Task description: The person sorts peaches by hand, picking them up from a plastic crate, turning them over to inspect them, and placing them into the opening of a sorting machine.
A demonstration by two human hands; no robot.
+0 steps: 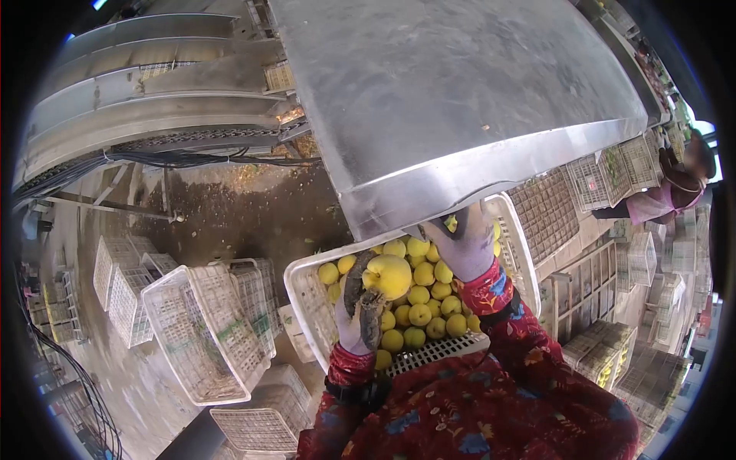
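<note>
Red tags on the stacked crates (590, 182) at upper right are too small to read. Both arms wear red floral sleeves and reach up from the bottom of the frame.

The gloved left hand (356, 310) is at centre, fingers curled upward, its grip closed around one large yellow fruit (388, 275). It holds the fruit just above a white crate (307, 295) heaped with similar fruit.

The right hand (464, 247) stretches to the crate's far rim, beneath the edge of a metal chute (460, 107); its grip cannot be made out. An empty crate (201, 337) lies tilted at lower left. Another person (675, 188) bends over at far right.
</note>
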